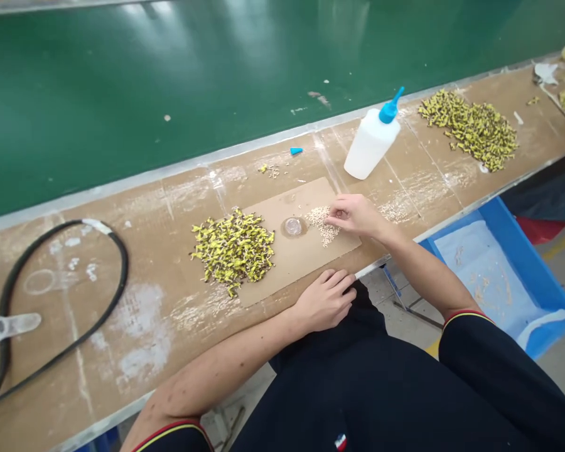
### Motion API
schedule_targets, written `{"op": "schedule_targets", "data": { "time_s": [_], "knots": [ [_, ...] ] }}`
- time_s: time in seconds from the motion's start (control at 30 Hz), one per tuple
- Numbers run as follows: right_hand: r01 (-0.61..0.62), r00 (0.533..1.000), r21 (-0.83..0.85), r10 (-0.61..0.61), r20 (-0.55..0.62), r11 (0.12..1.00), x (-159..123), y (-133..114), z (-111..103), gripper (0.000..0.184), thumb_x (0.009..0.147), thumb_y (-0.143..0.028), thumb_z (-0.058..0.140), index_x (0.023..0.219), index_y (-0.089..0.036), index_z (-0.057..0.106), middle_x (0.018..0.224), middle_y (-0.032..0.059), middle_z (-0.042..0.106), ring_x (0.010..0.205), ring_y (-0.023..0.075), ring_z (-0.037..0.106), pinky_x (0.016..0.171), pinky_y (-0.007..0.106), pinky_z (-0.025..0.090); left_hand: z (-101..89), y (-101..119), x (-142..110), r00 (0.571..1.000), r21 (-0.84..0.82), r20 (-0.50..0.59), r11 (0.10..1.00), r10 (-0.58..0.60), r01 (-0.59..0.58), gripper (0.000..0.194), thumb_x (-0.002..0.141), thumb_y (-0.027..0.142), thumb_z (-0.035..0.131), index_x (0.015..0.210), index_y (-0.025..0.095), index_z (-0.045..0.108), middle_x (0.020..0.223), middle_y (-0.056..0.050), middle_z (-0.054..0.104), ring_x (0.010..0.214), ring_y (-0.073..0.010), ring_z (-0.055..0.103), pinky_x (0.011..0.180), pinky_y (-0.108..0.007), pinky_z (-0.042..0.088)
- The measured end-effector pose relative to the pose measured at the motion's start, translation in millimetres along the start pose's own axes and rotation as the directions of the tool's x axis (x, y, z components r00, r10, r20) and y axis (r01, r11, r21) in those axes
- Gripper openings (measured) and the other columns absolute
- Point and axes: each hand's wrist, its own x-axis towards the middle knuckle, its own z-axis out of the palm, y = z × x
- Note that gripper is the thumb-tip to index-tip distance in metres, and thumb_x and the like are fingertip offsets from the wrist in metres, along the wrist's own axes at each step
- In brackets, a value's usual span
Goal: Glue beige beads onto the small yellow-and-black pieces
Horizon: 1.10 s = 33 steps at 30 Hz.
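Note:
My right hand (355,215) reaches over a scatter of small cream-coloured pieces (328,235) on a flat cardboard sheet (287,267). Its thumb and finger are pinched together at the pieces; what sits between the fingertips is too small to make out. Resting at the table's front edge, my left hand (324,300) holds nothing, its fingers loosely bent and slightly apart. Left of the cream pieces, a small round clear dish (292,227) sits on the cardboard. A heap of small yellow-and-black parts (235,248) covers the cardboard's left end and spills onto the table.
A white squeeze bottle (371,145) with a blue nozzle stands behind the cardboard, near a small blue cap (296,150). Another yellow-and-black heap (475,129) lies right. A black cable (125,263) loops at left. Below the table is a blue bin (541,282). Behind runs a green surface (193,81).

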Motion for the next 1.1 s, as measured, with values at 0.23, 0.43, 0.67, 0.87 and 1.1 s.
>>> {"op": "schedule_targets", "data": {
  "time_s": [0.23, 0.43, 0.67, 0.87, 1.1],
  "knots": [
    [-0.152, 0.836, 0.234, 0.251, -0.488, 0.960, -112.4, 61.0, -55.5, 0.049, 0.094, -0.066, 0.063, 0.072, -0.022, 0.066, 0.078, 0.0017, 0.062, 0.070, 0.0141, 0.054, 0.068, 0.031, 0.045, -8.0, 0.0, -5.3, 1.000, 0.028, -0.030, 1.000, -0.008, 0.009, 0.023, 0.100, 0.031, 0.061, 0.116, 0.019, 0.071, 0.131, -0.010, 0.071, 0.124, -0.0273, 0.061, 0.103, -0.040, 0.044],
    [-0.850, -0.006, 0.409, 0.770, -0.638, 0.333, -365.5, 134.2, -70.1, 0.050, 0.102, -0.063, 0.035, 0.110, -0.022, 0.063, 0.088, 0.0050, 0.062, 0.072, 0.0175, 0.056, 0.068, 0.031, 0.050, -10.0, -8.3, 2.8, 0.996, 0.144, -0.056, 0.988, 0.070, -0.061, 0.023, 0.096, 0.023, 0.070, 0.118, 0.018, 0.072, 0.123, -0.014, 0.071, 0.114, -0.0293, 0.064, 0.094, -0.040, 0.047],
    [-0.983, -0.133, 0.172, 0.898, -0.419, -0.066, -522.0, 164.9, -23.9, 0.047, 0.099, -0.041, 0.041, 0.132, -0.009, 0.055, 0.126, 0.0237, 0.065, 0.113, 0.0298, 0.061, 0.104, 0.044, 0.050, -5.7, -12.9, 2.9, 0.995, 0.274, -0.023, 0.958, 0.097, -0.087, 0.035, 0.087, 0.023, 0.081, 0.120, 0.021, 0.071, 0.117, -0.013, 0.070, 0.106, -0.0301, 0.065, 0.090, -0.040, 0.048],
    [-0.981, 0.110, -0.182, 0.963, -0.246, 0.066, -566.6, 189.6, -9.0, 0.073, 0.095, -0.055, 0.049, 0.153, -0.012, 0.038, 0.146, 0.0241, 0.054, 0.133, 0.0390, 0.052, 0.110, 0.051, 0.046, -3.8, -20.2, -0.6, 0.991, 0.367, -0.024, 0.923, 0.130, -0.113, 0.045, 0.084, 0.025, 0.080, 0.127, 0.026, 0.068, 0.112, -0.009, 0.071, 0.102, -0.0261, 0.067, 0.088, -0.037, 0.048],
    [-0.881, 0.313, -0.418, 0.936, -0.163, 0.222, -581.6, 215.8, -9.4, 0.082, 0.097, -0.065, 0.037, 0.158, -0.011, 0.034, 0.143, 0.0255, 0.055, 0.122, 0.0407, 0.052, 0.101, 0.051, 0.045, -7.6, -18.1, 0.8, 0.990, 0.393, 0.044, 0.909, 0.134, -0.141, 0.049, 0.081, 0.023, 0.084, 0.127, 0.020, 0.068, 0.115, -0.014, 0.069, 0.103, -0.0312, 0.065, 0.084, -0.041, 0.049]
  ]
}}
